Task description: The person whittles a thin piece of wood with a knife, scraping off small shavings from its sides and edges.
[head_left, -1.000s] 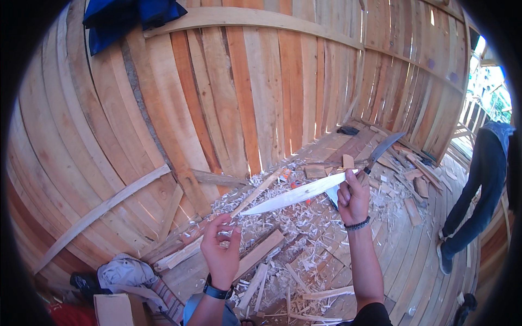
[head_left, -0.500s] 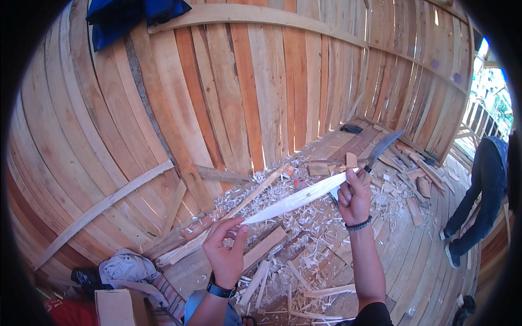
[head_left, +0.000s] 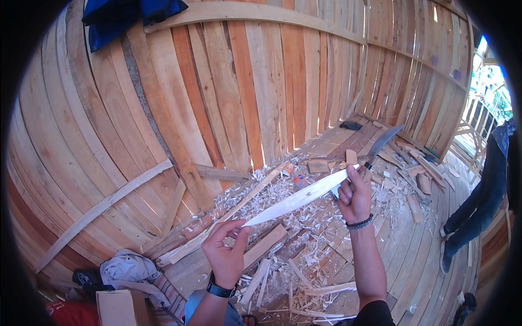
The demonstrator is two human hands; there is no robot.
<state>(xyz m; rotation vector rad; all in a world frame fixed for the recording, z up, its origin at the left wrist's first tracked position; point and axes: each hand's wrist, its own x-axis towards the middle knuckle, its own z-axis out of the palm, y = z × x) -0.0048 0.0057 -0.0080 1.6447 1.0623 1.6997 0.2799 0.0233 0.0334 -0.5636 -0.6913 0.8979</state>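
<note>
A pale, whittled wooden piece (head_left: 296, 202), long and tapering like a blade, is stretched at a slant between my two hands. My left hand (head_left: 225, 247), a watch on its wrist, pinches the pointed near-left end. Fingers of my right hand (head_left: 356, 198), with a dark bracelet below, are closed round the far end. From the same right hand a knife (head_left: 385, 140) with a curved grey blade sticks out up and to the right; its handle is mostly hidden by the fingers.
Wood shavings (head_left: 310, 244) and offcuts cover the plank floor (head_left: 429, 271). A plank wall (head_left: 217, 98) rises ahead. At lower left are a cardboard box (head_left: 117, 308) and a grey cloth (head_left: 128, 267). Another person's legs (head_left: 478, 190) stand at the right.
My hands and the wooden piece stay nearly in place; the knife tip has shifted slightly. At the right, the other person's legs have moved a little.
</note>
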